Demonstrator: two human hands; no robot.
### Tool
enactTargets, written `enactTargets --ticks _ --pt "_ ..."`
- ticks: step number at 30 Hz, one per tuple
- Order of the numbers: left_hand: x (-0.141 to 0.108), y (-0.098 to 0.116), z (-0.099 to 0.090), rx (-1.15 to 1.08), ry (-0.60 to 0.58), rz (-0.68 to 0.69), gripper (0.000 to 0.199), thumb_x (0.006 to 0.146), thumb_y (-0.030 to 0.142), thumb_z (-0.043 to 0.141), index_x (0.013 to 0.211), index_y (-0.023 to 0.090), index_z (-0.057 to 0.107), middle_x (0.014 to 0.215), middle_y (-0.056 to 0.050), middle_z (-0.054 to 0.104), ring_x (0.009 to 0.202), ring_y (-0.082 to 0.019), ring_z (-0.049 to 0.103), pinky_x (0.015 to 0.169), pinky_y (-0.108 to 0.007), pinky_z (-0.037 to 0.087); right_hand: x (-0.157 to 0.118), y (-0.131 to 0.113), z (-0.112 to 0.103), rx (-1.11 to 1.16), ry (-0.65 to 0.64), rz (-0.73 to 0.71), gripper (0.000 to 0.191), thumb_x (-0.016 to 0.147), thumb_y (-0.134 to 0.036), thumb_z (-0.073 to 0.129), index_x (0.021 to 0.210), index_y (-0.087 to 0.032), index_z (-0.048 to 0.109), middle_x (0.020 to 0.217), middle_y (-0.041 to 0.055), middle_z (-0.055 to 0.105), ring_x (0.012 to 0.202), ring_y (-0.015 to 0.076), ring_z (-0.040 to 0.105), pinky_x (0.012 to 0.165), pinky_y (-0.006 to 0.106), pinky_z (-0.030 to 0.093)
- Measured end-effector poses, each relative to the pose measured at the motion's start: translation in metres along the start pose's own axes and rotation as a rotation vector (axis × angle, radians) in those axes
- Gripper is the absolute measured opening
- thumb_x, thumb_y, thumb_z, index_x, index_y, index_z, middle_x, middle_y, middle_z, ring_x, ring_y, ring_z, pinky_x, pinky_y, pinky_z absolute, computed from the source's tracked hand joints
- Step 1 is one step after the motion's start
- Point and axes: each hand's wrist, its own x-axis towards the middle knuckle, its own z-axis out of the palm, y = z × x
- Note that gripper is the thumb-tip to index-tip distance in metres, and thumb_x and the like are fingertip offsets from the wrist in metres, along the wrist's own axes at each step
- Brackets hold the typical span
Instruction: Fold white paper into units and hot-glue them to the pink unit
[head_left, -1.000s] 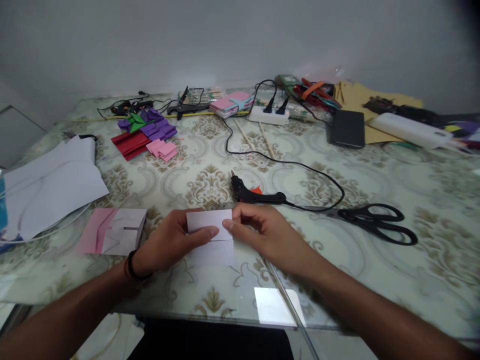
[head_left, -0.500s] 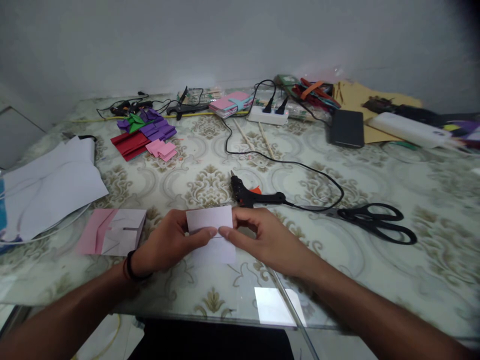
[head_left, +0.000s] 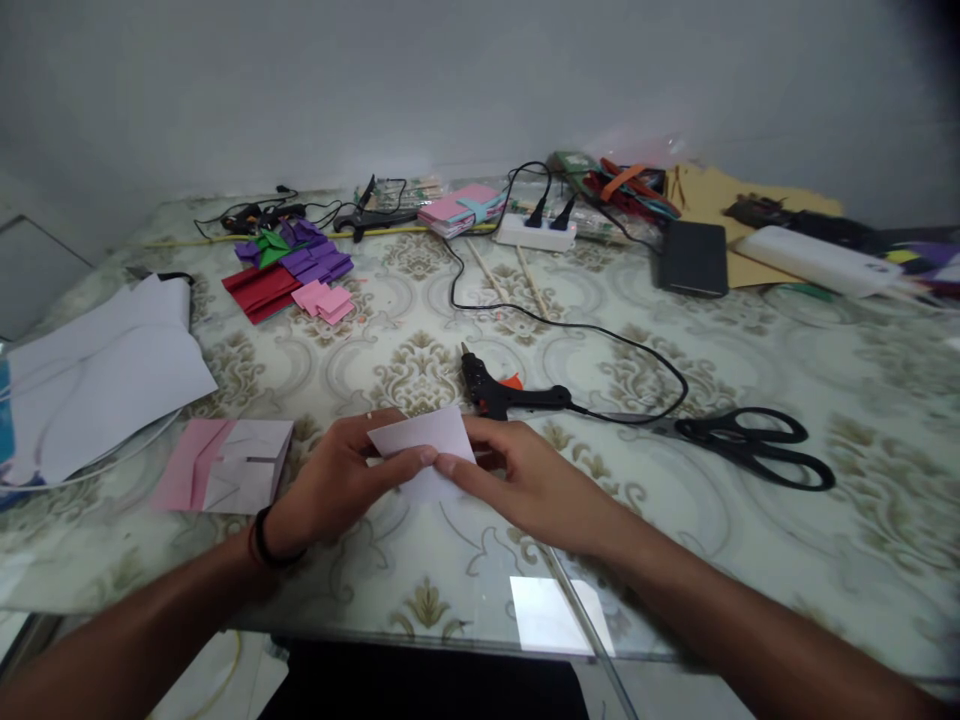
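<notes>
One white paper [head_left: 421, 432], this side of glue gun [head_left: 521, 398]: newly tilted, still in handling, pinched by left hand [head_left: 349, 482] and right hand [head_left: 534, 482].

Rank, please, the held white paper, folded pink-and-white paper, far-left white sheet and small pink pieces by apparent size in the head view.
1. Far-left white sheet
2. Folded pink-and-white paper
3. Held white paper, partly hidden
4. Small pink pieces
</notes>
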Motion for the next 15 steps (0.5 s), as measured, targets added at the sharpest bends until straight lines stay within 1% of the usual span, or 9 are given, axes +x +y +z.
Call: enactTargets --ticks 3,6,8,11,13,15 --pt "0.0004 0.0035 0.0016 0.017 0.056 0.101 0.020 0.089 0.034 0.072 0.081 0.016 0.074 0.079 -0.001 0.070 0.072 -0.013 0.060 0.066 -0.023 0.047 -0.0009 -0.0001 0.0019 -0.010 -0.029 0.036 0.023 0.097 -0.042 0.064 0.092 -0.020 0.068 0.079 0.0015 0.068 0.066 0.0156 0.060 0.057 0.026 0.044" --pt "0.0005 0.0060 0.0021 0.038 0.079 0.153 0.018 0.089 0.030 0.073 0.078 0.016 0.074 0.076 0.000 0.069 0.070 -0.012 0.058 0.066 -0.022 0.046 -0.0004 0.0001 0.0039 -0.037 0.020 0.036 0.025 0.096 -0.043 0.064 0.088 -0.020 0.067 0.077 0.0011 0.067 0.063 0.0146 0.059 0.054 0.025 0.041" --pt "0.0000 0.0058 0.0014 0.037 0.097 0.138 0.019 0.088 0.033 0.074 0.079 0.016 0.073 0.073 0.001 0.066 0.068 -0.012 0.056 0.064 -0.022 0.044 0.0004 0.0004 0.0044 -0.078 0.076 0.020 0.028 0.096 -0.042 0.064 0.081 -0.019 0.065 0.072 0.0000 0.065 0.062 0.0139 0.057 0.054 0.025 0.040" --pt "-0.0013 0.0040 -0.0009 -0.008 0.099 0.059 0.025 0.087 0.038 0.076 0.079 0.015 0.071 0.070 0.002 0.062 0.065 -0.011 0.053 0.058 -0.021 0.041 0.0000 0.0002 0.0033 -0.135 0.145 -0.012 0.032 0.096 -0.040 0.064 0.072 -0.019 0.061 0.063 -0.0024 0.059 0.058 0.0121 0.052 0.053 0.025 0.035" --pt "-0.0019 0.0031 -0.0027 -0.043 0.078 0.009 0.028 0.086 0.040 0.078 0.076 0.014 0.070 0.067 0.002 0.060 0.062 -0.010 0.050 0.055 -0.020 0.039 -0.0011 -0.0009 0.0014 -0.152 0.162 -0.043 0.031 0.095 -0.039 0.066 0.071 -0.019 0.061 0.062 -0.0030 0.057 0.058 0.0113 0.049 0.052 0.025 0.034" --pt "-0.0021 0.0032 -0.0043 -0.076 0.051 -0.023 0.028 0.084 0.040 0.079 0.077 0.014 0.071 0.066 0.003 0.059 0.060 -0.009 0.048 0.053 -0.019 0.037 -0.0021 -0.0030 -0.0009 -0.147 0.168 -0.081 0.027 0.094 -0.036 0.067 0.074 -0.018 0.064 0.065 -0.0026 0.059 0.060 0.0113 0.049 0.053 0.025 0.035"
